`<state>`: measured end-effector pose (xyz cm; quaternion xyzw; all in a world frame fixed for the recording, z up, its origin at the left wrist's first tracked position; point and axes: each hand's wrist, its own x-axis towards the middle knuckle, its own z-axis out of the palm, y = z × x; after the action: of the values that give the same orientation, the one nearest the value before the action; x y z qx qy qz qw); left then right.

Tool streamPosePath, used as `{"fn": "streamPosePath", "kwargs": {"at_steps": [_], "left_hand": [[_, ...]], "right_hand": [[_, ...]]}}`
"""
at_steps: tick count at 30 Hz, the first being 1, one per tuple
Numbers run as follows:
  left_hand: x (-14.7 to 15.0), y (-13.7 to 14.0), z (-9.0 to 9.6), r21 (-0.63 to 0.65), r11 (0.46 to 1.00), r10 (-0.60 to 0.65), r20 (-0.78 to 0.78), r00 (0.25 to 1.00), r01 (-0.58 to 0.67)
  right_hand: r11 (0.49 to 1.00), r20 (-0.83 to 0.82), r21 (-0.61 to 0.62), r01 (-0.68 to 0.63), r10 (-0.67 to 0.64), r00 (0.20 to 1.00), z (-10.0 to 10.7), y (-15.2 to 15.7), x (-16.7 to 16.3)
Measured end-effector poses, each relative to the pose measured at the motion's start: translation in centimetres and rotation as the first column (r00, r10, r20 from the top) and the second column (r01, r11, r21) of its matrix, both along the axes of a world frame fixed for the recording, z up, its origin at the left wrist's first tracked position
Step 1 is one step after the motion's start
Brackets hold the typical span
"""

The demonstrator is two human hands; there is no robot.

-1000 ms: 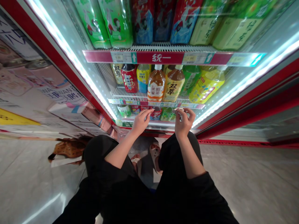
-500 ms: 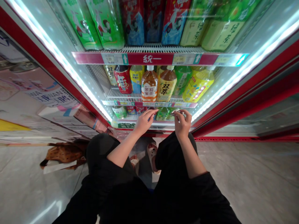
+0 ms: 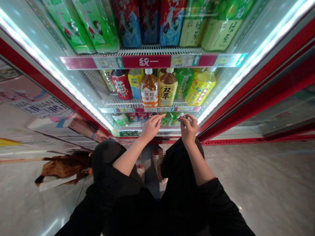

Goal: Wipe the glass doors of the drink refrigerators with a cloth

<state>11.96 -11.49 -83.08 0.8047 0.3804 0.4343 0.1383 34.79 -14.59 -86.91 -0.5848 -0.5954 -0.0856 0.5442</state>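
Observation:
My left hand (image 3: 150,127) hovers in front of the cooler's lowest shelf, its fingers stretched out to the right and the thumb a little below them. Nothing shows in it. Facing it, my right hand (image 3: 189,128) pinches a small crumpled-looking white and dark thing (image 3: 181,118), too small to name. Just beyond the hands stand an orange-labelled tea bottle (image 3: 149,90) and a yellow-labelled bottle (image 3: 167,88) on the middle shelf. Green bottles (image 3: 167,119) on the bottom shelf are partly hidden behind my fingers. Neither hand touches a bottle.
Larger bottles (image 3: 172,24) line the upper shelf, above a red price rail (image 3: 150,61). Bright light strips edge the cooler; a red door frame (image 3: 246,108) is at right. Stacked cartons (image 3: 36,101) stand left, and a brown bag (image 3: 61,168) lies on the floor.
The shelves and bottles have slid left in the picture as the view turned slightly right. Both hands keep nearly the same pose, with the small thing still in my right fingers.

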Motion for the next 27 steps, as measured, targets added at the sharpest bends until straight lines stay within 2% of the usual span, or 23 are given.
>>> {"fn": "streamPosePath", "kwargs": {"at_steps": [3,8,12,17,21,27], "left_hand": [[0.2,0.0,0.0,0.005,1.000,0.004,-0.006,1.000,-0.004],[0.3,0.1,0.1,0.006,1.000,0.002,-0.018,1.000,-0.002],[0.3,0.1,0.2,-0.005,1.000,0.010,-0.035,0.999,-0.011],[0.4,0.1,0.2,-0.001,1.000,0.011,-0.040,0.999,-0.011],[0.4,0.0,0.2,0.009,1.000,0.014,-0.037,0.999,-0.013],[0.5,0.0,0.2,0.017,1.000,0.017,-0.026,1.000,-0.017]], "right_hand": [[0.999,-0.042,0.019,0.043,-0.042,0.998,-0.1,-0.3,1.2],[0.974,-0.125,0.121,0.192,-0.177,0.976,1.6,0.6,3.3],[0.983,-0.090,0.111,0.143,-0.134,0.987,2.2,0.9,3.4],[0.994,-0.055,0.060,0.089,-0.086,0.995,0.8,0.1,3.3],[0.993,-0.095,0.033,0.111,-0.108,0.990,0.1,-0.2,4.7],[0.984,-0.121,0.070,0.164,-0.155,0.980,1.2,0.5,6.5]]}}
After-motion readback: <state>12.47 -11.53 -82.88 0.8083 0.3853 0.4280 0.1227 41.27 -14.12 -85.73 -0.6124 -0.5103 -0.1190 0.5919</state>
